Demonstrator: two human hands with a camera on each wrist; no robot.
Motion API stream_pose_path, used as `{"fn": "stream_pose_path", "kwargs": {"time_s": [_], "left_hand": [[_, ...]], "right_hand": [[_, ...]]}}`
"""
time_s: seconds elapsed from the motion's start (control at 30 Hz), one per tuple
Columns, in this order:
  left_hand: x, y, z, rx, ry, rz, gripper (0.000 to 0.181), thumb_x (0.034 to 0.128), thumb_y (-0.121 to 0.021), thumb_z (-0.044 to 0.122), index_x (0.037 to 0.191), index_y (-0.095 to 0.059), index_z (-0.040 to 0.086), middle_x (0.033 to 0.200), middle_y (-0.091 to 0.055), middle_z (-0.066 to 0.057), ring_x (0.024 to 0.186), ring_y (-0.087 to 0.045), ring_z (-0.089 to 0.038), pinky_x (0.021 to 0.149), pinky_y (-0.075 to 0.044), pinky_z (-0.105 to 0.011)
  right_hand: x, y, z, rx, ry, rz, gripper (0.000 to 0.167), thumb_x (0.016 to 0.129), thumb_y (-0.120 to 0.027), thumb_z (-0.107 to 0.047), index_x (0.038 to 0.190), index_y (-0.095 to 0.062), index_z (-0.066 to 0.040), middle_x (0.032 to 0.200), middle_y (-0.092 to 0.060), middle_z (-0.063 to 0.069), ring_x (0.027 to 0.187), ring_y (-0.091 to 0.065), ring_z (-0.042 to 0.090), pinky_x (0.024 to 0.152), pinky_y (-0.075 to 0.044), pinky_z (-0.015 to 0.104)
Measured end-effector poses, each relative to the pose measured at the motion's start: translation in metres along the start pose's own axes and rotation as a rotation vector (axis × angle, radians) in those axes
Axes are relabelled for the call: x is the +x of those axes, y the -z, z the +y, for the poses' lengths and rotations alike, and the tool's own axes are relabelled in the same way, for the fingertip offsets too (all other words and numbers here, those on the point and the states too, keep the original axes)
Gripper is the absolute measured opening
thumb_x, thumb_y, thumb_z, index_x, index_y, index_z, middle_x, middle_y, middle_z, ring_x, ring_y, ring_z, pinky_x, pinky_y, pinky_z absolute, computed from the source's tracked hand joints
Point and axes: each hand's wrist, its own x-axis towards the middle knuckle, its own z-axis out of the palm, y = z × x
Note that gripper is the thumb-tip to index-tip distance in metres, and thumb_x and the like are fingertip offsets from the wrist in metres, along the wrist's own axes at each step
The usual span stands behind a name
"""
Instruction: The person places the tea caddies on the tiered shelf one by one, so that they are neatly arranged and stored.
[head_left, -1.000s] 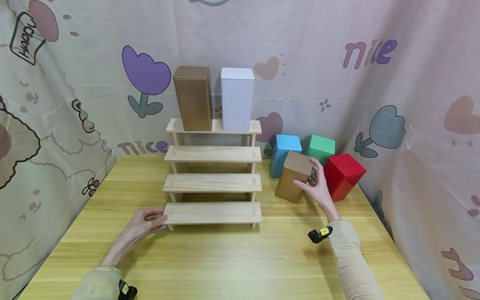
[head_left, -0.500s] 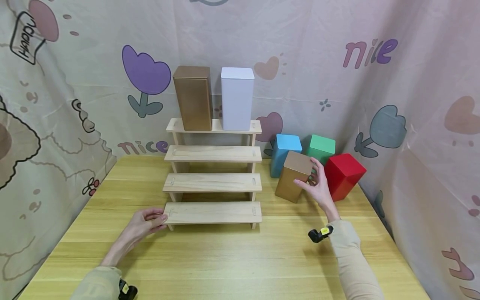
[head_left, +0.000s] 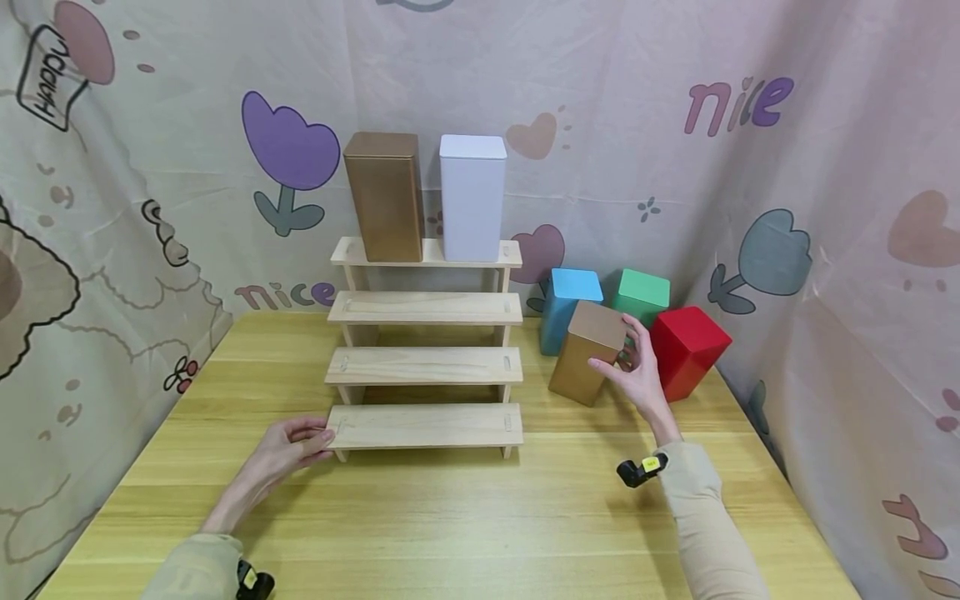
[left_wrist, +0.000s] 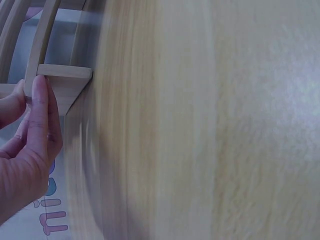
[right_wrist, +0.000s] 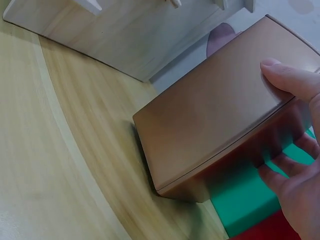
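At the front left, my left hand (head_left: pixel 291 446) pinches the left end of the lowest step of a four-tiered wooden display stand (head_left: pixel 423 425). The left wrist view shows thumb and fingers on opposite faces of that board (left_wrist: pixel 42 42). To the stand's right, my right hand (head_left: pixel 637 371) grips a brown metallic box (head_left: pixel 581 367) standing on the table. Its thumb lies on one face of the box (right_wrist: pixel 210 105), and the other fingers are at the adjoining side, partly hidden. Another brown box (head_left: pixel 386 200) and a white box (head_left: pixel 474 200) stand upright on the top tier.
Around the gripped box stand a blue box (head_left: pixel 558 321) behind, a green box (head_left: pixel 641 293) behind right, and a red box (head_left: pixel 686 354) to the right. All are close together on the wooden table (head_left: pixel 450 525). A printed curtain (head_left: pixel 600 83) hangs behind and at both sides.
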Motion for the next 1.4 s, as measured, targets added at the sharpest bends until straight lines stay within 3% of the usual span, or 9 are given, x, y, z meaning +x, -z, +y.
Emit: {"fn": "stream_pose_path", "kwargs": {"time_s": [0.2,0.3,0.5,0.73,1.4], "left_hand": [[0.000,0.000,-0.001,-0.006,-0.004,0.000,0.053,0.0987,-0.061,0.002,0.137,-0.036,-0.023,0.098,-0.065,0.001,0.087,-0.069,-0.006,0.086,-0.065,-0.022],[0.000,0.000,-0.001,-0.010,-0.013,-0.001,0.053,0.0986,-0.061,0.001,0.138,-0.035,-0.024,0.098,-0.065,0.002,0.088,-0.068,-0.005,0.087,-0.065,-0.021],[0.000,0.001,-0.002,-0.020,-0.033,-0.007,0.053,0.0990,-0.060,0.001,0.138,-0.034,-0.024,0.099,-0.064,0.003,0.089,-0.067,-0.004,0.087,-0.065,-0.021],[0.000,0.001,-0.002,-0.007,-0.031,-0.008,0.054,0.0993,-0.060,0.001,0.138,-0.033,-0.025,0.099,-0.064,0.003,0.088,-0.067,-0.005,0.087,-0.065,-0.021],[0.002,0.002,-0.002,-0.002,-0.030,-0.015,0.050,0.0992,-0.058,-0.002,0.137,-0.034,-0.026,0.098,-0.065,0.002,0.087,-0.068,-0.005,0.085,-0.065,-0.020]], "right_hand": [[-0.009,-0.003,-0.027,-0.003,-0.001,-0.005,0.090,0.088,-0.076,-0.005,0.159,-0.020,-0.016,0.158,-0.033,0.017,0.135,-0.044,0.030,0.124,-0.033,0.064],[-0.011,-0.005,-0.034,0.007,0.005,-0.006,0.090,0.088,-0.075,-0.004,0.159,-0.021,-0.016,0.156,-0.033,0.017,0.137,-0.042,0.033,0.125,-0.032,0.064],[-0.007,-0.005,-0.023,0.019,0.034,0.004,0.092,0.087,-0.076,-0.004,0.159,-0.022,-0.022,0.157,-0.033,0.013,0.143,-0.037,0.038,0.124,-0.032,0.065],[-0.006,-0.009,-0.021,0.008,0.074,0.025,0.093,0.086,-0.078,-0.004,0.158,-0.023,-0.025,0.157,-0.035,0.010,0.142,-0.039,0.033,0.122,-0.036,0.063],[-0.011,-0.019,-0.053,0.018,0.138,0.035,0.092,0.084,-0.078,-0.002,0.156,-0.028,-0.028,0.154,-0.039,0.006,0.136,-0.042,0.027,0.117,-0.040,0.060]]}}
